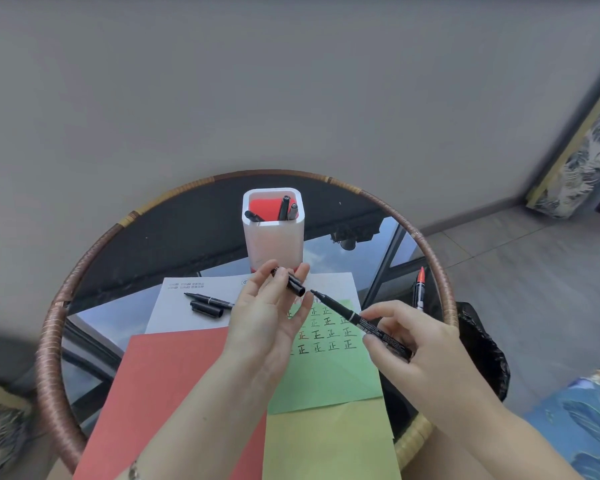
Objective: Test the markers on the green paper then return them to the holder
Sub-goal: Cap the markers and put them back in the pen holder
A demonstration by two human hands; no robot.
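My right hand (409, 344) grips an uncapped black marker (347, 315), its tip pointing up-left above the green paper (329, 368). My left hand (267, 317) pinches the marker's black cap (293, 284) between thumb and fingertips, its open end a short gap from the tip. Rows of written characters cover the green paper's upper part. The white holder (273, 237) stands behind with three markers inside. Another black marker (208, 299) lies uncapped on the white sheet (174, 306) with its cap (207, 309) beside it. A red-tipped marker (420, 289) lies at the right.
A red sheet (167, 382) and a yellow sheet (326, 445) overlap near me on the round glass table with a woven rim (51, 341). A black bag (482, 348) sits beyond the right rim. Patterned cushions flank both lower corners.
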